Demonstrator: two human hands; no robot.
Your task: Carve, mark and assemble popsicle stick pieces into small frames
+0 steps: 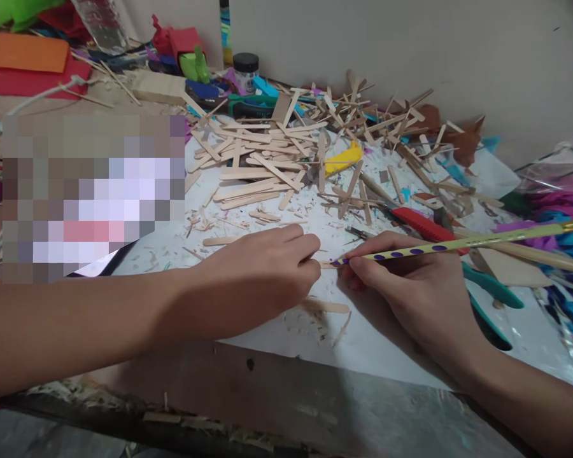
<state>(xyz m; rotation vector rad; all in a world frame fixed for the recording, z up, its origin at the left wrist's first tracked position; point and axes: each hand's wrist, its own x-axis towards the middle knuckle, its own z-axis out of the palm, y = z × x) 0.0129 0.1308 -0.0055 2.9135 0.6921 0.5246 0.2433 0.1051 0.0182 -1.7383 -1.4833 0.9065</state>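
My left hand (262,273) rests on the white sheet (172,245), fingers curled, pinching a small piece of wooden craft stick (328,264). My right hand (410,286) grips a yellow-green pencil with purple dots (453,245), its tip touching that stick piece right beside my left fingertips. The pencil's back end points off to the right. Wood shavings and a loose stick (327,307) lie just below both hands.
A big heap of craft sticks (267,159) covers the sheet behind the hands. A red-handled tool (417,222), teal-handled pliers (491,289), a yellow cutter (344,159), a black-lidded jar (246,67), coloured paper (23,54) and a bag of coloured scraps (558,210) surround it.
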